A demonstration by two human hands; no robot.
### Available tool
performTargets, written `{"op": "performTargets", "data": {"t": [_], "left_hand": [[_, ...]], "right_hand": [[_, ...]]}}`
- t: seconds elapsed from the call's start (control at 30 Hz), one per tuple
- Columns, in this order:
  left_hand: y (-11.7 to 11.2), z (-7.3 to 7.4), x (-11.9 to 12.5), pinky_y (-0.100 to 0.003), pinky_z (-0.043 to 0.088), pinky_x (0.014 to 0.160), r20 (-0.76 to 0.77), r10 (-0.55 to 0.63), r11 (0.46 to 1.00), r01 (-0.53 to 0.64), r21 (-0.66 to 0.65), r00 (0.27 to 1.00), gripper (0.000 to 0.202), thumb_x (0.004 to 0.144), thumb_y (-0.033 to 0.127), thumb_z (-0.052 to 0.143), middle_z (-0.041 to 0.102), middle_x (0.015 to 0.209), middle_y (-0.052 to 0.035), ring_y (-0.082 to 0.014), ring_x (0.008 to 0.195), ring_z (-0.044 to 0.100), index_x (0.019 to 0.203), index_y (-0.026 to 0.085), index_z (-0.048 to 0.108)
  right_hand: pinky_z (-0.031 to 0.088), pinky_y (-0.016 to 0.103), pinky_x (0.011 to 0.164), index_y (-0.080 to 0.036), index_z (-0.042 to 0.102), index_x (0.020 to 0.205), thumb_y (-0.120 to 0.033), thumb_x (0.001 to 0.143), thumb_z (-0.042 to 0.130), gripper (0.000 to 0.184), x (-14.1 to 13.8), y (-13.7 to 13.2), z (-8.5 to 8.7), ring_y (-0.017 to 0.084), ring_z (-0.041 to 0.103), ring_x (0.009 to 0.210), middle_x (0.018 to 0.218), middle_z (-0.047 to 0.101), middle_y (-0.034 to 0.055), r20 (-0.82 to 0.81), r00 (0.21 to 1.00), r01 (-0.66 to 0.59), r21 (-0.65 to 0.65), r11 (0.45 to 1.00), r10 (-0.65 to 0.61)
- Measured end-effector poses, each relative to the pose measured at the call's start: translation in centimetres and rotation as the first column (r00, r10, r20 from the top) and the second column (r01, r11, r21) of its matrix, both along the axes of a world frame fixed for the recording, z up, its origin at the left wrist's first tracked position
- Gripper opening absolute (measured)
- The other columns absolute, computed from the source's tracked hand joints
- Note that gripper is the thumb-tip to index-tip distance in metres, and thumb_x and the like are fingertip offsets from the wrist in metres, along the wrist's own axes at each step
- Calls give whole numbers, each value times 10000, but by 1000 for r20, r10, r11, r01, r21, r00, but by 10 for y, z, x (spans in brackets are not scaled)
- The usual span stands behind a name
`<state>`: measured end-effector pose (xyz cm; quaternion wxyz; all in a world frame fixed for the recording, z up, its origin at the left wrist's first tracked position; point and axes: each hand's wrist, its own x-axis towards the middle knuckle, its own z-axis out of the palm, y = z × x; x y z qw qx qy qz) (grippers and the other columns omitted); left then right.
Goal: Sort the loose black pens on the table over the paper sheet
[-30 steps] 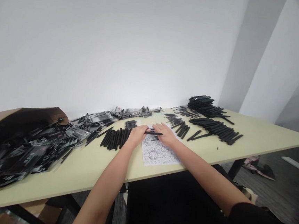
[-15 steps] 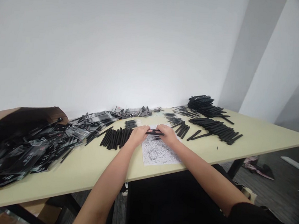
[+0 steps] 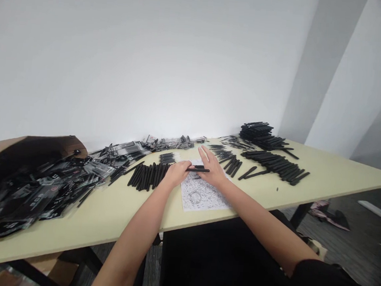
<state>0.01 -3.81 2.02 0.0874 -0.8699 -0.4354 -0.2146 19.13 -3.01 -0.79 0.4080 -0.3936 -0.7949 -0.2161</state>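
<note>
My left hand is closed on one end of a black pen, which lies level above a scribbled sheet of paper. The pen's other end reaches my right hand, whose fingers are stretched out and spread; its end appears to touch the palm. Beside my left hand lies a row of black pen barrels. Thin refills sit just behind that row. To the right of my right hand are several loose black pens and more thin refills.
An open cardboard box spills black plastic packets at the left. More packets run along the wall. At the right lie a long row of black pens and a stacked pile. The table's front edge is close to me.
My right hand has opened from its grip on the pen, its fingers now extended upward. My left hand has kept its hold, nearly still.
</note>
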Motion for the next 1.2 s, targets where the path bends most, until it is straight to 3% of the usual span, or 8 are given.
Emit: {"op": "performTargets", "data": {"t": [0.07,0.17,0.27,0.4,0.53,0.67,0.93,1.2], "left_hand": [[0,0,0,-241,441,706,11,-1,1000,1,0,1000,252,975,328,379,678,968,-51,-179,870,636,962,212,603],[-1,1,1,-240,438,709,24,-12,1000,11,3,1000,281,981,354,365,671,957,-52,-172,859,628,970,211,607],[-2,2,3,-241,436,718,13,-11,1000,11,25,1000,272,981,330,363,662,955,-51,-168,867,619,979,210,607],[-3,3,3,-247,436,738,-25,22,999,-21,46,999,281,984,313,354,657,948,-58,-171,875,611,980,204,612],[-3,3,2,-258,439,760,-56,32,998,-29,50,998,310,992,343,339,656,954,-68,-176,883,611,982,201,614],[-1,2,0,-258,438,785,-79,41,998,-36,55,996,318,994,364,336,654,961,-70,-175,901,610,1011,203,609],[0,0,-1,-246,441,757,-43,42,998,-40,55,998,311,995,372,328,659,968,-57,-174,900,624,1045,220,594],[-1,1,4,-249,441,720,-68,36,999,-35,15,997,297,988,354,342,679,967,-61,-184,871,640,995,210,602]], "right_hand": [[298,470,1093,-92,5,1527,-469,921,406,818,-2,-2,1,311,197,1421,1544,185,222,48,998,36,5,999,-36],[209,489,1134,-35,-63,1517,-494,942,321,830,-5,-4,1,297,111,1452,1568,123,228,112,986,129,-31,991,-125],[99,537,1149,-38,7,1523,-450,964,261,740,-7,-4,-1,289,107,1456,1568,148,212,178,966,206,-89,974,-188],[22,565,1141,-105,228,1500,-328,987,194,561,-6,-4,-2,262,185,1443,1538,282,172,218,970,156,-206,966,-110],[64,562,1125,-173,475,1333,-259,982,255,423,-5,-7,2,257,378,1353,1375,521,163,195,980,92,-308,947,-32],[147,554,1062,-182,579,1050,-244,993,274,316,-5,-10,6,232,622,982,985,692,104,236,971,121,-387,914,-29],[322,309,801,-154,589,972,-259,991,334,276,-3,-4,7,184,597,818,898,679,95,215,976,50,-378,924,35],[372,236,661,-205,607,905,-210,920,429,179,1,-1,-2,155,565,791,892,640,38,-37,999,-48,-335,941,37]]}}
